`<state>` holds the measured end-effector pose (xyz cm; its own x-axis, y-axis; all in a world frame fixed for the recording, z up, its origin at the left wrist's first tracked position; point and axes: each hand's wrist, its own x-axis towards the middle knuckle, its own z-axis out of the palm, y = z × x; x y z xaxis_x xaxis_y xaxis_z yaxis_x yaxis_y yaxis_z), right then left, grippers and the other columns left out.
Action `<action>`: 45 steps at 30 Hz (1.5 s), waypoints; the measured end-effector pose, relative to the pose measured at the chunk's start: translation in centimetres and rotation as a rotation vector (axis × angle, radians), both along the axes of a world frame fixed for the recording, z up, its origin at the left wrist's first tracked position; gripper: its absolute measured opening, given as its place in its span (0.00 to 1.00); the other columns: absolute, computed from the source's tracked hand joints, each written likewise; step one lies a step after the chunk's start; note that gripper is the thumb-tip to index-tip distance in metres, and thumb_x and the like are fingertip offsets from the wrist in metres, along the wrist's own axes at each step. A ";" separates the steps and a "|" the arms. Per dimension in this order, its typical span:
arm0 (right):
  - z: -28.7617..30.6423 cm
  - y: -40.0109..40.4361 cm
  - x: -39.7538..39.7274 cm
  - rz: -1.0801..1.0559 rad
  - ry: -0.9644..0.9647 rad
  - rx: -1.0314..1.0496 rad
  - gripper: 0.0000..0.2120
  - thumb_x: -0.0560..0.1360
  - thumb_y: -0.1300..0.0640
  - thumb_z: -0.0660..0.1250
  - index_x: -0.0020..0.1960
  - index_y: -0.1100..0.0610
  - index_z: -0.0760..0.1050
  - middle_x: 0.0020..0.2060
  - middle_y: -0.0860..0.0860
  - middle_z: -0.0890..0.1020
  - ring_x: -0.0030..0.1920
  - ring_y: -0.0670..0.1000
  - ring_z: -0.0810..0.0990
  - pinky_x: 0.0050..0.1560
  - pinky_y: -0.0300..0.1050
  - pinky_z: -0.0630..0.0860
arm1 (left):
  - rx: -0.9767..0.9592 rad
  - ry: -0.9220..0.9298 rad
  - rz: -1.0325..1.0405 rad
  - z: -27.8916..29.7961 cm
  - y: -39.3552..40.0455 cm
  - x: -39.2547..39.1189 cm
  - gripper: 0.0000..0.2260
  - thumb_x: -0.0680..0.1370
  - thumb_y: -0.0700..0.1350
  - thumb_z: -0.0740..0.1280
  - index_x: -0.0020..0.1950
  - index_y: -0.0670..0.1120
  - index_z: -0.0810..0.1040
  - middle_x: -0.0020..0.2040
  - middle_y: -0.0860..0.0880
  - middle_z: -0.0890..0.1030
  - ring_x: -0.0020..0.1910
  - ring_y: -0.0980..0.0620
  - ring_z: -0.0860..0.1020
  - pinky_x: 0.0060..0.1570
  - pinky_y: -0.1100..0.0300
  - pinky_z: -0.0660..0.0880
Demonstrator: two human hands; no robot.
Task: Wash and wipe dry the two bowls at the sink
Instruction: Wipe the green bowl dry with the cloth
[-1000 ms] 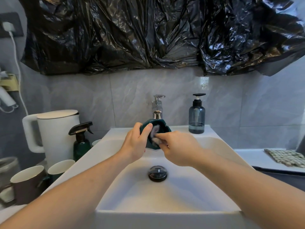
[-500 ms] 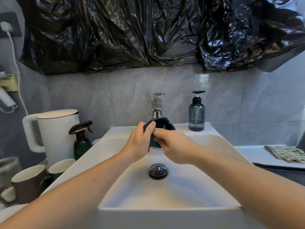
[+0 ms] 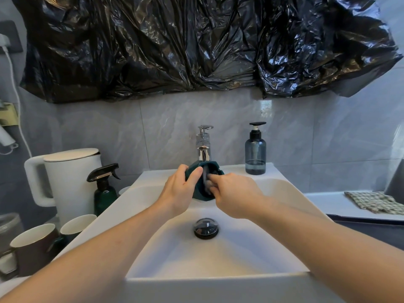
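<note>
White sink (image 3: 247,248), grey tile wall (image 3: 175,132), black plastic sheet (image 3: 196,44) above. Left hand (image 3: 181,191) grips teal bowl (image 3: 200,193); right hand (image 3: 234,193) pinches something grey inside it.

White sink (image 3: 140,206), dark green bowl (image 3: 197,192) tilted on edge below chrome tap (image 3: 203,145), left hand (image 3: 178,193) gripping its rim, right hand (image 3: 235,194) pressing grey cloth (image 3: 206,181) inside, soap bottle (image 3: 255,153) at two o'clock, kettle (image 3: 70,178), spray bottle (image 3: 103,189), mugs (image 3: 32,248) at nine o'clock, checked cloth (image 3: 376,202) at three o'clock.

Left of basin: white kettle (image 3: 72,178), green spray bottle (image 3: 104,191), two mugs (image 3: 32,248). Rear ledge: blue-grey soap dispenser (image 3: 255,152). Right counter: checked cloth (image 3: 376,202). Above: black plastic sheeting (image 3: 196,44).
</note>
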<state>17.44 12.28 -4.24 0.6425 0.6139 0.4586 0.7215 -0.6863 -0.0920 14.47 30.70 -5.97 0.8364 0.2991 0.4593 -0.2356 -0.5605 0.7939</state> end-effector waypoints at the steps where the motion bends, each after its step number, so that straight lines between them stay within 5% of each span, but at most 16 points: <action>1: 0.0 -0.2 0.1 -0.021 -0.011 0.001 0.11 0.83 0.47 0.57 0.60 0.46 0.76 0.50 0.50 0.84 0.48 0.57 0.82 0.40 0.47 0.72 | 0.029 0.008 -0.010 -0.1 -0.1 -0.1 0.25 0.75 0.71 0.61 0.48 0.49 0.73 0.37 0.50 0.78 0.36 0.47 0.76 0.37 0.47 0.73; 5: -0.1 -0.6 0.7 -0.019 -0.031 0.069 0.12 0.83 0.45 0.58 0.57 0.48 0.78 0.50 0.50 0.85 0.49 0.57 0.81 0.41 0.48 0.73 | 0.080 0.010 -0.012 -0.1 -0.5 -0.2 0.25 0.75 0.72 0.60 0.48 0.49 0.73 0.36 0.52 0.77 0.36 0.47 0.75 0.37 0.47 0.73; 9: 0.3 -1.0 1.6 0.051 0.177 0.502 0.12 0.80 0.45 0.61 0.45 0.47 0.79 0.39 0.46 0.84 0.43 0.52 0.82 0.46 0.51 0.80 | 0.203 -0.024 0.023 0.3 -0.3 -0.9 0.21 0.78 0.69 0.58 0.48 0.52 0.71 0.38 0.52 0.79 0.38 0.50 0.76 0.42 0.47 0.75; 14: 2.1 -3.0 1.9 0.003 0.218 1.040 0.11 0.83 0.52 0.61 0.49 0.49 0.82 0.40 0.44 0.84 0.41 0.40 0.81 0.38 0.31 0.74 | 0.526 0.042 0.104 0.4 0.6 -1.4 0.15 0.84 0.64 0.59 0.55 0.53 0.69 0.42 0.53 0.79 0.41 0.53 0.78 0.41 0.52 0.76; 23: 0.7 -1.2 2.2 0.194 0.218 0.619 0.10 0.83 0.49 0.64 0.61 0.41 0.81 0.50 0.45 0.84 0.52 0.44 0.80 0.50 0.40 0.80 | 0.798 0.022 0.139 0.3 0.0 -1.4 0.18 0.81 0.68 0.57 0.58 0.55 0.67 0.48 0.54 0.82 0.44 0.48 0.79 0.42 0.50 0.74; 29: 0.7 -2.3 2.1 0.140 0.494 0.598 0.09 0.82 0.51 0.65 0.60 0.44 0.80 0.43 0.47 0.84 0.38 0.45 0.83 0.30 0.31 0.74 | 0.859 -0.002 0.122 0.4 -0.2 -1.5 0.17 0.83 0.66 0.58 0.59 0.53 0.67 0.49 0.53 0.82 0.45 0.47 0.80 0.45 0.48 0.77; 33: 0.8 -2.5 1.9 0.105 0.521 0.563 0.11 0.85 0.53 0.60 0.64 0.48 0.78 0.41 0.45 0.81 0.35 0.44 0.79 0.29 0.31 0.73 | 0.777 -0.055 0.116 0.5 -0.2 -1.4 0.18 0.83 0.67 0.55 0.59 0.53 0.68 0.46 0.54 0.82 0.43 0.47 0.80 0.45 0.48 0.77; 38: 0.8 -1.8 1.8 0.256 0.321 0.641 0.16 0.83 0.58 0.64 0.65 0.41 0.78 0.56 0.42 0.81 0.58 0.46 0.78 0.58 0.44 0.78 | 0.617 -0.092 0.109 0.7 0.3 -1.4 0.24 0.79 0.71 0.50 0.56 0.52 0.68 0.41 0.53 0.80 0.40 0.47 0.79 0.42 0.45 0.77; 42: 0.8 -2.4 1.9 0.304 0.483 0.696 0.20 0.77 0.62 0.70 0.63 0.41 0.77 0.54 0.41 0.82 0.55 0.45 0.81 0.51 0.40 0.82 | 0.481 -0.126 0.051 0.8 -0.3 -1.7 0.21 0.79 0.69 0.54 0.55 0.52 0.69 0.43 0.53 0.80 0.42 0.50 0.79 0.43 0.46 0.77; 45: 0.8 -2.3 2.0 0.292 0.533 0.785 0.21 0.75 0.65 0.71 0.61 0.42 0.77 0.54 0.43 0.82 0.56 0.48 0.82 0.52 0.48 0.85 | 0.389 -0.124 -0.015 0.6 -0.8 -1.8 0.21 0.80 0.69 0.54 0.56 0.52 0.70 0.44 0.52 0.81 0.43 0.51 0.79 0.45 0.44 0.79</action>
